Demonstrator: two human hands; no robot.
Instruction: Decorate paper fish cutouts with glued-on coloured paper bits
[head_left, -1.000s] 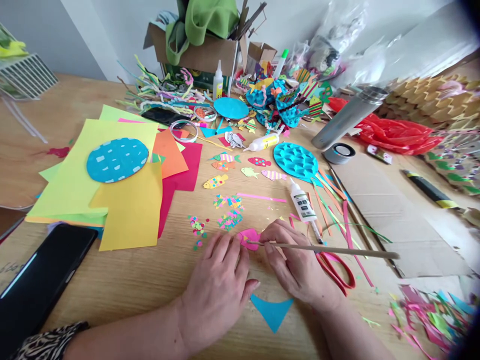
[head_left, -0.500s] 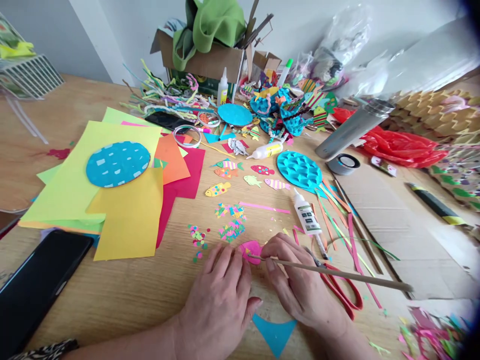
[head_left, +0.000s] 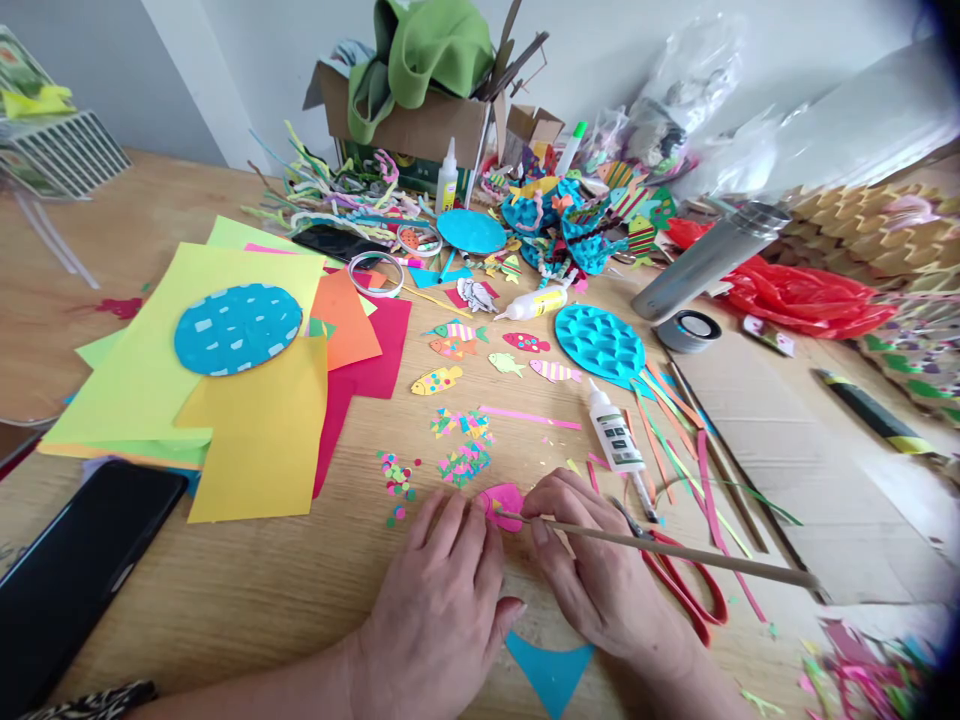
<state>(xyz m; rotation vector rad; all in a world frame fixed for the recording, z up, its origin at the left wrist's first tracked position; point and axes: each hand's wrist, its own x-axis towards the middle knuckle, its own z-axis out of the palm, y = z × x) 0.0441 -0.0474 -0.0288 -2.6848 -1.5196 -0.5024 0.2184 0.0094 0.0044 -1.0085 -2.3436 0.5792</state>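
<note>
A small pink paper fish [head_left: 504, 505] lies on the table between my hands. My left hand [head_left: 442, 590] rests flat, its fingertips holding down the fish's left side and its thumb apart. My right hand [head_left: 592, 570] is closed around a thin wooden stick [head_left: 690, 552], whose tip touches the fish near small yellow bits. Just beyond are piles of coloured paper bits [head_left: 463, 462] and round dots [head_left: 396, 478]. Several finished-looking paper fish [head_left: 438, 380] lie farther back. A blue paper scrap [head_left: 549, 672] sits between my wrists.
Red-handled scissors [head_left: 690, 580] and a glue bottle [head_left: 615, 432] lie right of my right hand. Coloured paper sheets [head_left: 259, 450] and a black phone [head_left: 82, 570] are at left. A metal flask [head_left: 709, 262], cardboard [head_left: 795, 450] and a craft-filled box [head_left: 420, 130] stand farther off.
The outer end of the stick has shifted slightly, while its tip stays on the pink fish. Both hands keep nearly the same place.
</note>
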